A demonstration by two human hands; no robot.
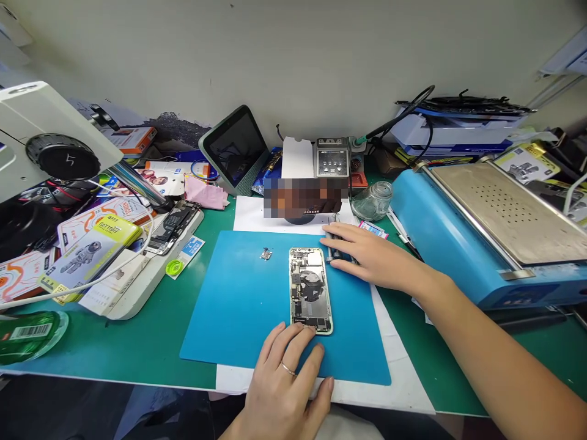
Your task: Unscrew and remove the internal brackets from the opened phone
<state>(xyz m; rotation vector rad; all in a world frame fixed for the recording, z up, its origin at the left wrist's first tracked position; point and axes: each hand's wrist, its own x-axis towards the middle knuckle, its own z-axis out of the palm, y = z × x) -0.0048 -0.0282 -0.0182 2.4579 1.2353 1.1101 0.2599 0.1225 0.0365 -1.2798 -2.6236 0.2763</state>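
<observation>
An opened phone body (313,291) lies on a blue mat (238,299), its circuit board, screws and a round dark patch exposed. My left hand (288,374), with a ring on one finger, rests at the phone's lower edge, fingers spread and the tips on or just over that edge. Beside the phone's upper right corner, my right hand (355,250) reaches over dark metal cylindrical pieces (334,244), fingers stretched out and touching them. What these pieces are is partly hidden. Small loose metal parts (266,253) sit on the mat to the phone's left.
A blue machine with a perforated plate (495,201) stands right. Behind the mat are a glass jar (373,200), a soldering station (332,162) and a tablet-like screen (236,150). At left, a microscope (59,140) rises over battery boxes (92,256) and another opened phone (173,226).
</observation>
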